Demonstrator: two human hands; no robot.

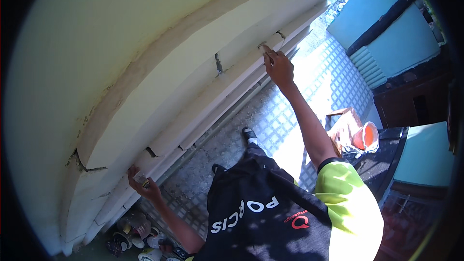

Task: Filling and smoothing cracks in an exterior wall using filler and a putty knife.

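Note:
A long white stepped moulding [203, 87] runs along the cream wall [96, 29], with dark cracks across it in several places. My right hand [279, 67] reaches to its far part; the index finger is stretched out and touches the ledge beside a small grey smear [261, 45]. No tool shows in that hand. Lower on the left, my left hand [145, 187] rests near the moulding, its fingers curled round a small greyish object with a yellow and dark part [140, 179]. Its kind is too small to make out.
An orange-red bucket [366, 137] stands at right by a brown wooden piece [347, 116] and a dark tabletop [382, 157]. Assorted containers [137, 229] crowd the floor at lower left. The floor has patterned tiles [333, 63]; light-blue panels [406, 29] stand beyond.

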